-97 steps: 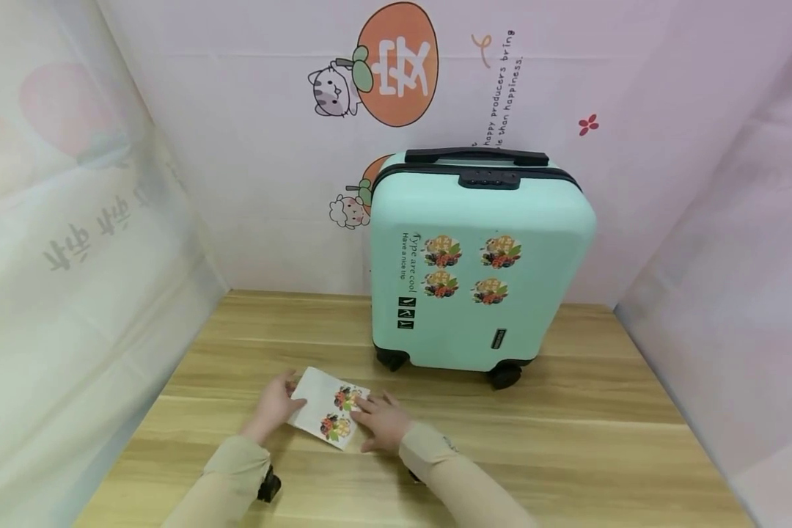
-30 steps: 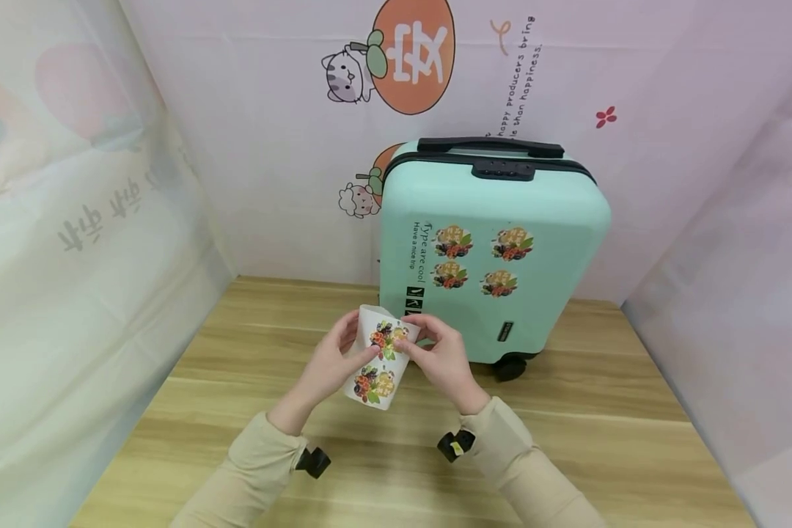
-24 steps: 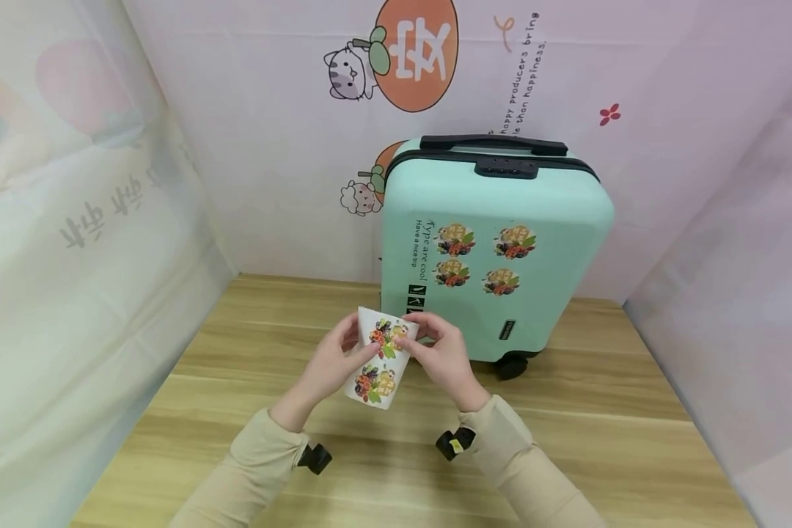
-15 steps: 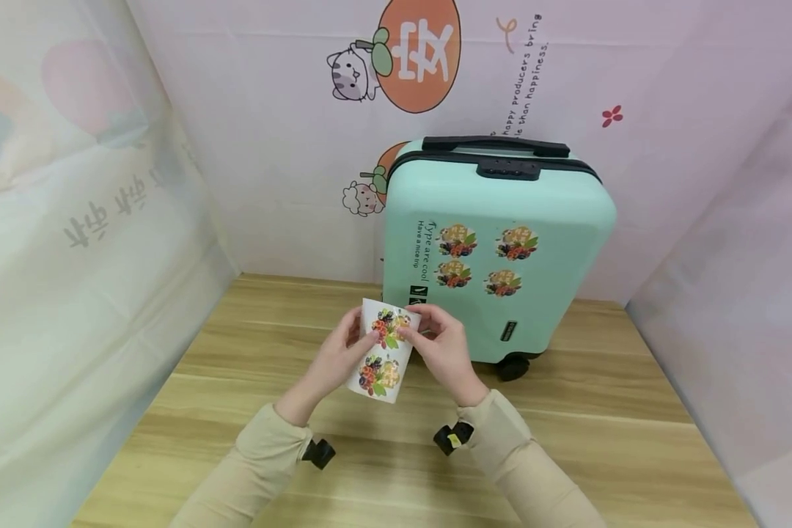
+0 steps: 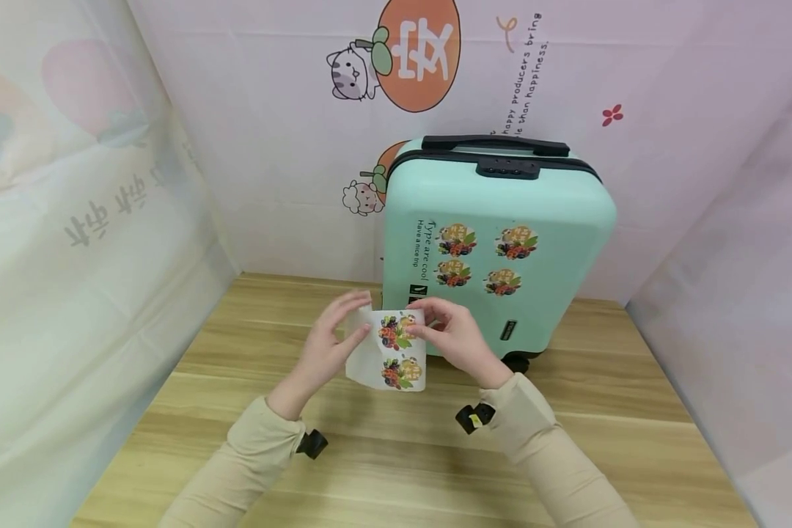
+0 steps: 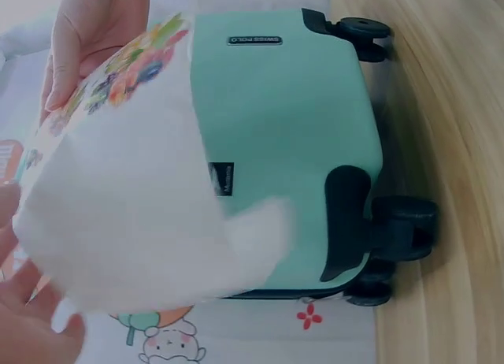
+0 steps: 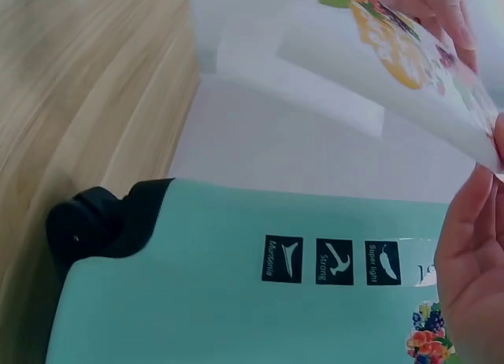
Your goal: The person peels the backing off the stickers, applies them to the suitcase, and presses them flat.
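Note:
A white sheet of fruit stickers (image 5: 402, 350) is held up in front of the suitcase. Two printed fruit clusters fill its right half, while its left half is plain and bent back. My right hand (image 5: 455, 334) pinches the upper right edge, thumb over the upper sticker. At the upper left, my left hand (image 5: 322, 348) holds the sheet's plain edge between thumb and fingers. Behind stands a mint-green suitcase (image 5: 495, 205) with several matching fruit stickers (image 5: 457, 240) on its front. In the left wrist view the pale paper (image 6: 134, 198) bulges between both hands.
The suitcase stands on a wood-grain table (image 5: 270, 455), its black wheel (image 5: 516, 362) showing at the lower right. A black handle (image 5: 495, 144) tops it. Printed cloth (image 5: 270, 147) hangs behind and on both sides.
The sheet was lifted from the tabletop to the suitcase front. In the last half second, my hands have moved apart, with the sheet turning more upright and its plain left part coming into view.

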Tool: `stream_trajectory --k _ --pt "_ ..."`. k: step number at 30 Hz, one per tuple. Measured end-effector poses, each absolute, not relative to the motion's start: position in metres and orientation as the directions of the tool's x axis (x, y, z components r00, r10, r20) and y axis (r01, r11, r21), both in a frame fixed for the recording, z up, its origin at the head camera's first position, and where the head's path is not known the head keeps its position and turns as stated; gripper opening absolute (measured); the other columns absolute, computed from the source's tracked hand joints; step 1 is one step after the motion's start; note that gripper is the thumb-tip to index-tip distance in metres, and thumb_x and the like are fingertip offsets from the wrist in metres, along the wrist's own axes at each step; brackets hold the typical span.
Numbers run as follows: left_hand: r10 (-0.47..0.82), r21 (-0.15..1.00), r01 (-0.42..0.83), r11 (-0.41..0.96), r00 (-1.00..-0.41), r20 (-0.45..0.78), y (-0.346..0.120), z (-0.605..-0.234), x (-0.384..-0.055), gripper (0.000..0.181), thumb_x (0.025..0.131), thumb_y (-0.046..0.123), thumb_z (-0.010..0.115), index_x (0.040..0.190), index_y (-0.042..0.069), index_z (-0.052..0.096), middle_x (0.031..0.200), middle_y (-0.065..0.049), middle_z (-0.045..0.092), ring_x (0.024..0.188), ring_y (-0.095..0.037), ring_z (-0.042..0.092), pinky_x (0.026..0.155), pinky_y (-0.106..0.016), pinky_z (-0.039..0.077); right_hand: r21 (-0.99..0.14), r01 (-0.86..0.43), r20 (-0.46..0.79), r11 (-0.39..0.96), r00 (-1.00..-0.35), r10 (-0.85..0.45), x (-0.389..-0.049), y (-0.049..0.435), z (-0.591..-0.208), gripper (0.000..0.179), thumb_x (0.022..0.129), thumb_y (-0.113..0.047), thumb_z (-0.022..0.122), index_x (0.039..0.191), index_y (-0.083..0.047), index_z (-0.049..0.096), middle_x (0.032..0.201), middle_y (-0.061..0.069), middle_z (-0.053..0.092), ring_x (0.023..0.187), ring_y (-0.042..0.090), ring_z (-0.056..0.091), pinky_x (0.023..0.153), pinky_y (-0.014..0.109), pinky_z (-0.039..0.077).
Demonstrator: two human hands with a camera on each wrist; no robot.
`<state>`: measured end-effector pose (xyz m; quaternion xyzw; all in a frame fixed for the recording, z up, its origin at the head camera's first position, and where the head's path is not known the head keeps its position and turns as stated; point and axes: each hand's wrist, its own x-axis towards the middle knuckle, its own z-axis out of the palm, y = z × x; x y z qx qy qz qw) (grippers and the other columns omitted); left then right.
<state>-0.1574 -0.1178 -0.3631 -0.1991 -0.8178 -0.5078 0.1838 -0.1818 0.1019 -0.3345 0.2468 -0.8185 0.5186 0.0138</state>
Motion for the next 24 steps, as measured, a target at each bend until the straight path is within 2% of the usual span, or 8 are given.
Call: stream_trajectory --k 2,4,9,12,16,21,24 --pt "0.147 0.756 0.509 0.411 -0.856 0.496 -0.117 -0.362 -0.156 0.036 0.087 0.009 0.065 0.121 0.0 0.059 0.122 -0.016 0.061 0.117 -0.033 0.054 0.102 -0.053 0.041 -0.839 -0.41 0.253 0.358 -0.876 -0.41 -0.181 0.104 -0.333 0.025 0.084 -0.01 0.07 0.108 -0.004 0.067 0.086 0.011 0.066 0.073 0.015 0.059 0.065 0.027 0.052" --pt "0.145 0.766 0.49 0.416 -0.867 0.476 -0.116 -0.36 -0.155 0.03 0.087 0.009 0.066 0.115 0.0 0.064 0.109 -0.014 0.067 0.105 -0.028 0.061 0.095 -0.049 0.048 -0.833 -0.403 0.229 0.38 -0.875 -0.426 -0.181 0.106 -0.333 0.026 0.085 -0.011 0.07 0.11 -0.005 0.067 0.089 0.01 0.066 0.073 0.015 0.059 0.065 0.027 0.052" --pt "0.173 0.8 0.432 0.417 -0.902 0.396 -0.113 -0.357 -0.155 0.019 0.086 0.008 0.068 0.103 0.001 0.069 0.093 -0.009 0.07 0.085 -0.019 0.063 0.075 -0.032 0.054 -0.814 -0.417 0.226 0.404 -0.869 -0.441 -0.185 0.112 -0.336 0.03 0.084 -0.011 0.07 0.113 -0.004 0.066 0.09 0.009 0.067 0.076 0.014 0.06 0.066 0.027 0.052" --pt "0.225 0.838 0.365 0.407 -0.929 0.295 -0.111 -0.356 -0.155 0.019 0.087 0.008 0.067 0.104 0.001 0.069 0.092 -0.01 0.07 0.08 -0.015 0.063 0.068 -0.024 0.053 -0.803 -0.444 0.267 0.398 -0.865 -0.425 -0.187 0.114 -0.337 0.033 0.084 -0.011 0.071 0.115 -0.002 0.064 0.091 0.01 0.068 0.079 0.015 0.061 0.068 0.028 0.053" --pt "0.238 0.889 0.282 0.361 -0.95 0.205 -0.108 -0.356 -0.156 0.02 0.088 0.006 0.065 0.107 -0.001 0.068 0.095 -0.014 0.07 0.08 -0.014 0.063 0.069 -0.023 0.053 -0.76 -0.512 0.366 0.401 -0.846 -0.387 -0.187 0.113 -0.34 0.037 0.083 -0.011 0.072 0.117 -0.001 0.062 0.096 0.01 0.066 0.084 0.02 0.062 0.075 0.035 0.055" --pt "0.156 0.924 0.264 0.277 -0.961 0.228 -0.107 -0.358 -0.158 0.021 0.087 0.003 0.064 0.107 -0.003 0.067 0.095 -0.017 0.069 0.079 -0.011 0.062 0.07 -0.021 0.053 -0.624 -0.64 0.548 0.448 -0.768 -0.333 -0.183 0.108 -0.349 0.036 0.078 -0.01 0.076 0.112 -0.002 0.065 0.109 0.011 0.062 0.101 0.025 0.058 0.088 0.044 0.051" --pt "0.115 0.927 0.286 0.241 -0.957 0.265 -0.107 -0.358 -0.159 0.021 0.086 0.001 0.065 0.107 -0.005 0.067 0.098 -0.02 0.069 0.081 -0.007 0.062 0.071 -0.019 0.052 -0.533 -0.708 0.634 0.463 -0.697 -0.336 -0.178 0.103 -0.355 0.032 0.077 -0.009 0.077 0.107 -0.003 0.067 0.108 0.011 0.062 0.103 0.026 0.057 0.089 0.044 0.05"
